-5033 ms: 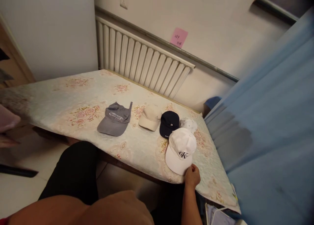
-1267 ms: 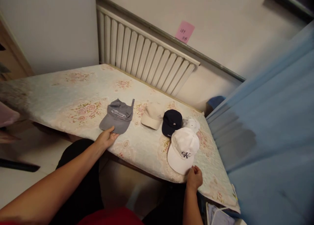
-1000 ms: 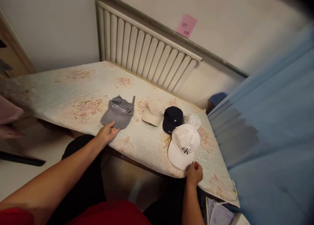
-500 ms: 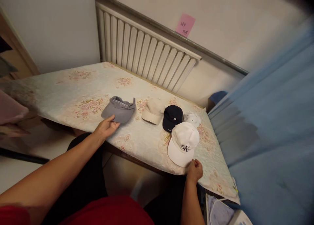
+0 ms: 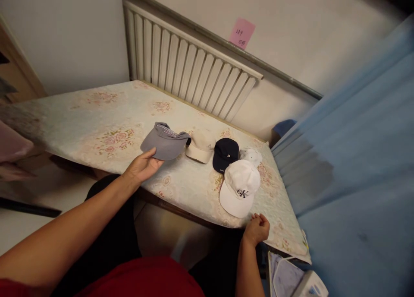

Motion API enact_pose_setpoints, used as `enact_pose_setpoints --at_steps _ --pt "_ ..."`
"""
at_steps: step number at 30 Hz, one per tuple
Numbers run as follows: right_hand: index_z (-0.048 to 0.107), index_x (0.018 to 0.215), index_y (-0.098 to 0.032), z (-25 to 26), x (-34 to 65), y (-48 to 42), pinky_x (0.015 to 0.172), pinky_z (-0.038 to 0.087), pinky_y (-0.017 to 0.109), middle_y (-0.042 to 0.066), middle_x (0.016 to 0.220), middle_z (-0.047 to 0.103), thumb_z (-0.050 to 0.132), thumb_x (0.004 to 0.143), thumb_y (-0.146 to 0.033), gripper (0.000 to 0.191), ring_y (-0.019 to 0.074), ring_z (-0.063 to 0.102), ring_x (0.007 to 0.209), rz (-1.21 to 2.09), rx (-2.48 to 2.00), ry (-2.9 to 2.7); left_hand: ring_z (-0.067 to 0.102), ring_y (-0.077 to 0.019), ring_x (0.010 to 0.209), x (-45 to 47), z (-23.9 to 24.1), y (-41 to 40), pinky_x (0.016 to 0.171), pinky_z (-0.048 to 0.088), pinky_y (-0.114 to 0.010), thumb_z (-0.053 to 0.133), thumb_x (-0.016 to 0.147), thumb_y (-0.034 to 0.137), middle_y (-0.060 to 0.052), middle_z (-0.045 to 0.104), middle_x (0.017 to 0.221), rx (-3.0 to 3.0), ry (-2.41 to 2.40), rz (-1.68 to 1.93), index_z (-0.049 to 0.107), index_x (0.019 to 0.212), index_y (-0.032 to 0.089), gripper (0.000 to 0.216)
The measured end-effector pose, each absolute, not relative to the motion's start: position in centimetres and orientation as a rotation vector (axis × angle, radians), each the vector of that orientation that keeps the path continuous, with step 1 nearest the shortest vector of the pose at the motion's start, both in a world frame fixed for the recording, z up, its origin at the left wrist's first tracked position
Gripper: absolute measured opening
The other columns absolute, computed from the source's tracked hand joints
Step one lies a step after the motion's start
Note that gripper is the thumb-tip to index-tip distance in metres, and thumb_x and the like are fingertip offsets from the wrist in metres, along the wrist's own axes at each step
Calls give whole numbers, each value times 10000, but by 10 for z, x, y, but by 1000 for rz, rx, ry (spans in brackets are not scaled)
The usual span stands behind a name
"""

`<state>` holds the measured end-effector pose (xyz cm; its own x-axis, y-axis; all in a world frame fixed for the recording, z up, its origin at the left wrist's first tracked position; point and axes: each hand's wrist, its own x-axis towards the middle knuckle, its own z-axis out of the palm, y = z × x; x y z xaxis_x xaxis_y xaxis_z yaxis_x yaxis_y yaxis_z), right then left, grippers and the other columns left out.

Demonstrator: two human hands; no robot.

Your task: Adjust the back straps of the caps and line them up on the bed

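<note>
My left hand (image 5: 144,166) grips a grey sun visor (image 5: 166,142) by its brim, thumb on top and fingers beneath. The visor is tilted above the bed and partly covers a beige cap (image 5: 199,148). Right of that sits a black cap (image 5: 225,153) with a small light emblem. A white cap (image 5: 242,182) with black "CK" lettering lies nearest the bed's front edge, overlapping another whitish cap (image 5: 251,157) behind it. My right hand (image 5: 257,229), fingers loosely bent and apart with nothing visible in them, rests just beside the white cap's brim.
The caps lie on a flowered bed cover (image 5: 113,111). Behind it, a white radiator (image 5: 190,64) lines the wall below a pink note (image 5: 242,33). A blue curtain (image 5: 349,159) hangs at the right, with a white appliance (image 5: 312,284) below. Pink cloth (image 5: 13,146) shows at the left.
My left hand has raised the grey visor and shifted it right, toward the beige cap. My right hand has moved slightly away from the white cap's brim, its fingers loosening.
</note>
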<state>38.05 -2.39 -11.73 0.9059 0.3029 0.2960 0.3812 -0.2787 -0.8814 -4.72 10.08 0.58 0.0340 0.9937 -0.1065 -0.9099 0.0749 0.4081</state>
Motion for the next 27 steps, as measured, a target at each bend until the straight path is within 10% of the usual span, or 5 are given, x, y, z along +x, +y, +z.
enact_pose_setpoints --at_steps 27 --pt "599 842 -141 -122 259 2 560 567 292 38 712 710 686 671 -347 282 185 701 622 1032 -1414 -723 696 -243 949 1 -104 21 897 555 -388 556 840 37 -135 728 1023 189 671 1092 495 1301 98 470"
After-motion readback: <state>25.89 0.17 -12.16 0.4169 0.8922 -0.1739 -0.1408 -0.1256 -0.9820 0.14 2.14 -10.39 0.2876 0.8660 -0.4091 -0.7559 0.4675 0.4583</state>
